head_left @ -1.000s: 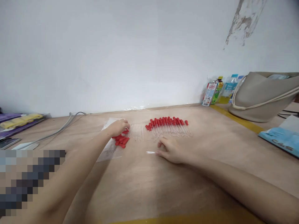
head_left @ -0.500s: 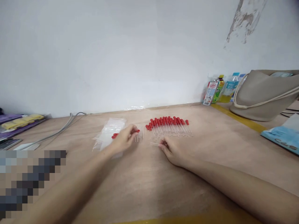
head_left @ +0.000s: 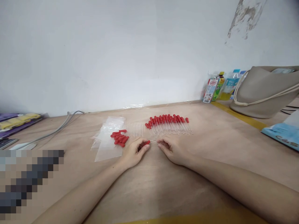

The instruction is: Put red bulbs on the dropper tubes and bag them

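Note:
In the middle of the table, my left hand [head_left: 136,151] pinches a red rubber bulb [head_left: 147,142]. Facing it, my right hand [head_left: 170,150] is closed on a thin clear dropper tube [head_left: 153,142], whose free end points left at the bulb. Whether tube and bulb touch is too small to tell. Loose red bulbs [head_left: 120,137] lie in a pile left of my left hand, partly on clear plastic bags [head_left: 108,152]. Bare clear tubes [head_left: 135,129] lie side by side behind that hand. Beyond my right hand is a row of droppers [head_left: 168,122] with red bulbs fitted.
Drink bottles [head_left: 230,87] and a grey-beige bag [head_left: 266,93] stand at the back right, with a blue packet [head_left: 281,135] nearer. Grey cable [head_left: 56,132], a phone [head_left: 8,143] and a purple-and-yellow pack [head_left: 21,121] lie at the left. A white wall [head_left: 140,56] bounds the table behind.
My left hand has moved right and nearer with a red bulb, bringing it to the tube. The bulb pile shows more fully. My right hand has hardly moved.

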`<state>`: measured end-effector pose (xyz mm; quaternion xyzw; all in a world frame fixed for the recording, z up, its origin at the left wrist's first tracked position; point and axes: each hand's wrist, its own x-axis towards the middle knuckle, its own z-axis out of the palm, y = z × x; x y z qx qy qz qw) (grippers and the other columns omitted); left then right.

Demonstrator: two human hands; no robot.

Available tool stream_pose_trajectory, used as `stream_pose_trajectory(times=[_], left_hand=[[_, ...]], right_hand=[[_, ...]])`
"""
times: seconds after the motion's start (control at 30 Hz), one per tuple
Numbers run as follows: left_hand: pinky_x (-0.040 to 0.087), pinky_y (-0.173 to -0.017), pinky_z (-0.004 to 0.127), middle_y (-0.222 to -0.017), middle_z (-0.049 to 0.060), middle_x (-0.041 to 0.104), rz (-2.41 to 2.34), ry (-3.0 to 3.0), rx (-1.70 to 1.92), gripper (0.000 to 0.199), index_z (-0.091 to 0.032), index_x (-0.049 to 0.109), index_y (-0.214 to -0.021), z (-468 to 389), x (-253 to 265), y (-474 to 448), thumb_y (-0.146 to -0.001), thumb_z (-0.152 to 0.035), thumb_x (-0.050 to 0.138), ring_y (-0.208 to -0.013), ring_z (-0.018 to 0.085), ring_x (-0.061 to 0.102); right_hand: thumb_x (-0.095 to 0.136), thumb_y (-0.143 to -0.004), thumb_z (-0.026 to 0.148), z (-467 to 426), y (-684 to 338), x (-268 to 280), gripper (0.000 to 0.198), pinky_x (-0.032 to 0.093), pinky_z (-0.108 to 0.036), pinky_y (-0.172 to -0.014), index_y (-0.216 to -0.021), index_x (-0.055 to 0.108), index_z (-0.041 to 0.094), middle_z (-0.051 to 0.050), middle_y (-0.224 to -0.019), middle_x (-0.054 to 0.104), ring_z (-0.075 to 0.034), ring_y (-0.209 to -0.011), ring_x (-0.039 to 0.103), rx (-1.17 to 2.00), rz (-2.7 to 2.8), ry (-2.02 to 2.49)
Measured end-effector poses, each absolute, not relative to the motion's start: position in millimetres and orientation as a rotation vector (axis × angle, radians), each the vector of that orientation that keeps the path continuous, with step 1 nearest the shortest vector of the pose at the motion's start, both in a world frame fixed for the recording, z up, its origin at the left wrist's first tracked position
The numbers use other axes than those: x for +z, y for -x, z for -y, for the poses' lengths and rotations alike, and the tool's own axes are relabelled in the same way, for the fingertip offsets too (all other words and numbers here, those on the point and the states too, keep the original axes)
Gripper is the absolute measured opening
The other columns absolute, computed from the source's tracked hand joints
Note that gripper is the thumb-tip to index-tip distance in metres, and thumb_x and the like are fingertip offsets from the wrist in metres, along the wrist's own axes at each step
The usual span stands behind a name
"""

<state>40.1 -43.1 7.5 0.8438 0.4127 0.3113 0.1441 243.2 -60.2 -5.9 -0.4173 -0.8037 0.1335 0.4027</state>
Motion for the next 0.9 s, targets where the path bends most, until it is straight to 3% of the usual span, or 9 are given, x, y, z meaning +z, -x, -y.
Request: stream_pose_trajectory(times=[0.13, 0.43, 0.9], left_hand=[[0.043, -0.065, 0.026, -0.082, 0.002, 0.062, -1.168, -2.366, 0.909, 0.021, -0.019, 0.058, -0.092, 44, 5, -39, -0.085, -0.033, 0.045, -0.073, 0.015, 0.055], [0.045, -0.069, 0.027, -0.084, 0.003, 0.065, -1.031, -2.378, 0.892, 0.022, -0.019, 0.062, -0.088, 49, 5, -38, -0.084, -0.033, 0.047, -0.076, 0.015, 0.058], [0.043, -0.060, 0.023, -0.074, 0.002, 0.065, -0.998, -2.568, 0.863, 0.018, -0.018, 0.063, -0.086, 52, 2, -39, -0.083, -0.030, 0.051, -0.065, 0.012, 0.057]], right_hand=[[0.049, -0.080, 0.020, 60, -245, -6, 0.010, 0.041, -0.025, -0.064, -0.081, 0.059, 0.019, -0.001, -0.071, 0.057, -0.012, -0.066, 0.051, 0.363, 2.051, 0.970], [0.049, -0.081, 0.023, 55, -250, -4, 0.016, 0.045, -0.027, -0.067, -0.085, 0.065, 0.020, -0.003, -0.078, 0.060, -0.013, -0.074, 0.056, 0.532, 2.094, 0.863], [0.041, -0.085, 0.023, 56, -254, -7, 0.024, 0.040, -0.028, -0.067, -0.093, 0.065, 0.023, -0.004, -0.079, 0.059, -0.015, -0.073, 0.052, 0.120, 2.282, 0.878]])
